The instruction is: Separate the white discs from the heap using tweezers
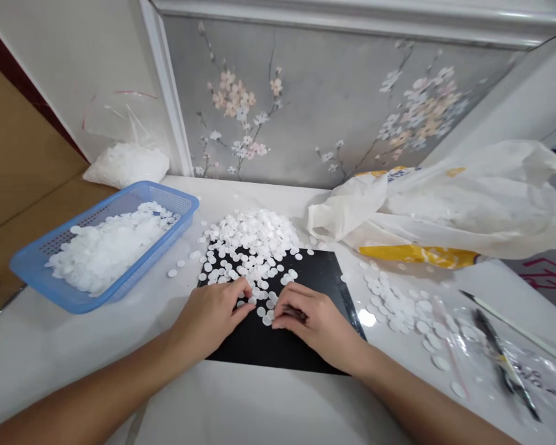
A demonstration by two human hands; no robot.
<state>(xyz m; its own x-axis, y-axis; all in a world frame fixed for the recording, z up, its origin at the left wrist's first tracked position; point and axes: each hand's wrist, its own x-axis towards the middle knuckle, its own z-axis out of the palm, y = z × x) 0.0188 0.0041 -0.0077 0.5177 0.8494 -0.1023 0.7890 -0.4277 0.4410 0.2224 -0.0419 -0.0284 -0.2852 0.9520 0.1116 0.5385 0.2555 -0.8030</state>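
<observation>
A black mat (306, 272) lies on the white table, with a heap of small white discs (252, 238) spilling over its far left part. My left hand (210, 315) rests on the mat, fingers bent and pressed down on discs at the heap's near edge. My right hand (310, 318) lies beside it, fingers curled and pinched together over a few discs; what sits between the fingertips is too small to make out. The two hands nearly touch.
A blue plastic basket (180, 201) with white discs stands at the left. A clear bag of discs (125, 162) leans on the wall behind it. A white and yellow plastic bag (445, 210) lies at the right, with loose discs (403, 306), clear bags and a pen (503, 358) in front of it.
</observation>
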